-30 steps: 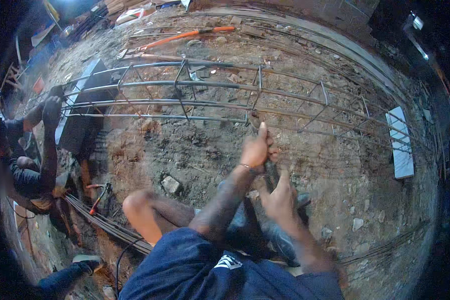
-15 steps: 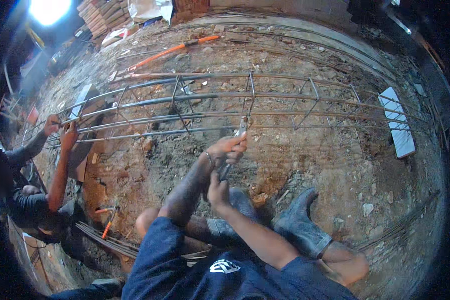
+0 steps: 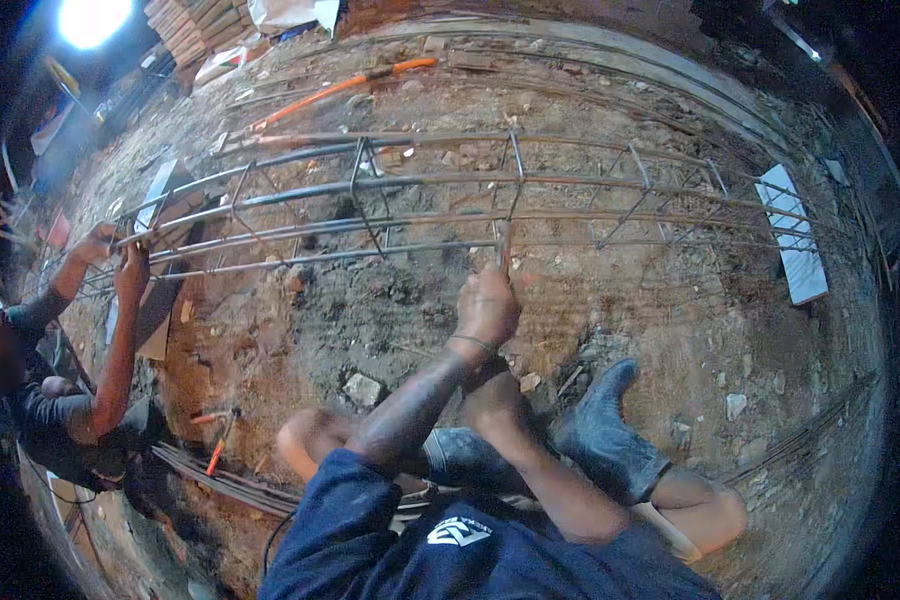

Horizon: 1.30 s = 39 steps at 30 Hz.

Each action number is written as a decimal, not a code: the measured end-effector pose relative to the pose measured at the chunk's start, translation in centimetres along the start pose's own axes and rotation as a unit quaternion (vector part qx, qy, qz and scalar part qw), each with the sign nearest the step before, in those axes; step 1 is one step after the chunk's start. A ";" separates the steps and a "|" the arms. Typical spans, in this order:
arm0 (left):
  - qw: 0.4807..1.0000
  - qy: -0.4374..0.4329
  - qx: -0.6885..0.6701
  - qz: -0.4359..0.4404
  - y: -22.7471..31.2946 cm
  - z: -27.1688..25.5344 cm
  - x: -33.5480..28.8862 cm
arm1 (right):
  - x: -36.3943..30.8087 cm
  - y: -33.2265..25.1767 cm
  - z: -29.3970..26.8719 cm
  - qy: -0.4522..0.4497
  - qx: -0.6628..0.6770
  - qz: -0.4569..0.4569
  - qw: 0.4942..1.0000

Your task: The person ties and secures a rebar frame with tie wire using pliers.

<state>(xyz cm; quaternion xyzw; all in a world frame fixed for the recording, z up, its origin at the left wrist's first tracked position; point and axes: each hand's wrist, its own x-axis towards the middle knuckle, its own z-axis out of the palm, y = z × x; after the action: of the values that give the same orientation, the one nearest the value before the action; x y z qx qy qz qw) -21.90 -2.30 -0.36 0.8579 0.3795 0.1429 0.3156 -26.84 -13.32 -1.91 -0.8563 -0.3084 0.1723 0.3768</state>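
Note:
My left hand [image 3: 488,310] is closed round a pair of pliers [image 3: 505,250], whose metal end points up at the near bars of a long reinforcing-bar cage [image 3: 430,182]. The plier tip is by the foot of a square stirrup [image 3: 516,165] near the middle of the cage; whether it grips a wire there is too small to make out. Close below my left wrist is my right hand [image 3: 495,400], smeared by motion and partly covered, so its fingers cannot be read.
At the left a co-worker's hands [image 3: 130,262] hold the cage's bars. White blocks [image 3: 798,240] support the cage. Behind it lies an orange-handled cutter [image 3: 340,92]; orange-handled pincers [image 3: 220,440] rest on loose rods [image 3: 240,488]. My boots [image 3: 610,430] stand on rubble-strewn ground.
My left hand has moved slightly right and turned, with the pliers now more upright. My right hand has shifted right and down, under the left wrist. The view has tilted a little.

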 end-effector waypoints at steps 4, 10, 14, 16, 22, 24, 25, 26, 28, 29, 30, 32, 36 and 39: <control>0.751 -0.265 -0.588 -0.142 0.1 -0.9 0.9 | -1.4 -1.0 -3.4 -0.144 0.463 0.021 0.874; 0.673 -0.262 -0.681 -0.121 0.5 0.6 0.5 | 0.7 -0.9 -5.7 -0.223 0.542 0.249 0.772; 0.929 -0.199 -0.311 0.003 0.7 -1.1 0.4 | 0.5 0.8 -4.3 -0.166 0.427 0.258 0.850; 0.947 -0.141 -0.288 -0.020 1.1 -1.0 0.0 | 0.2 -0.4 -5.1 -0.152 0.420 0.197 0.873; 0.966 -0.069 -0.251 -0.001 1.2 -1.0 -0.4 | 1.2 4.0 -4.0 -0.158 0.435 0.127 0.877; 0.965 -0.090 -0.246 -0.014 1.0 -0.6 -0.3 | 1.3 5.3 -3.1 -0.159 0.423 0.125 0.884; 0.965 -0.090 -0.245 -0.014 0.6 -0.4 -0.3 | 1.3 5.1 -2.9 -0.159 0.424 0.124 0.883; 0.965 -0.072 -0.254 0.006 0.1 0.0 -0.2 | 1.2 4.7 -2.6 -0.154 0.438 0.138 0.875; 0.963 -0.057 -0.262 0.025 0.0 0.0 -0.2 | 0.9 3.1 -3.5 -0.203 0.507 0.153 0.824; 0.968 -0.079 -0.239 0.004 0.3 -0.2 -0.4 | 1.1 3.8 -3.0 -0.202 0.509 0.154 0.823; 0.971 -0.100 -0.215 -0.016 0.6 -0.4 -0.5 | 1.5 5.3 -1.9 -0.129 0.346 0.031 0.929; 0.996 -0.027 -0.082 0.029 2.3 1.0 -1.6 | 1.8 6.8 -0.4 0.035 -0.030 -0.210 0.977; 1.000 -0.002 -0.029 -0.001 -0.2 3.0 1.0 | 0.7 4.7 -0.4 -0.054 -0.047 -0.110 0.991; 0.831 -0.231 -0.494 -0.106 -0.5 0.7 0.8 | -1.4 0.5 -3.5 -0.006 0.249 -0.023 0.968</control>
<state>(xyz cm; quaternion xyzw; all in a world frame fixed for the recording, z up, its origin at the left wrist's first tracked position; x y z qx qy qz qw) -21.32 -1.74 -1.20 0.5500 0.2625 0.0747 0.7893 -25.88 -16.40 0.12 -0.7272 -0.2772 0.2398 0.5804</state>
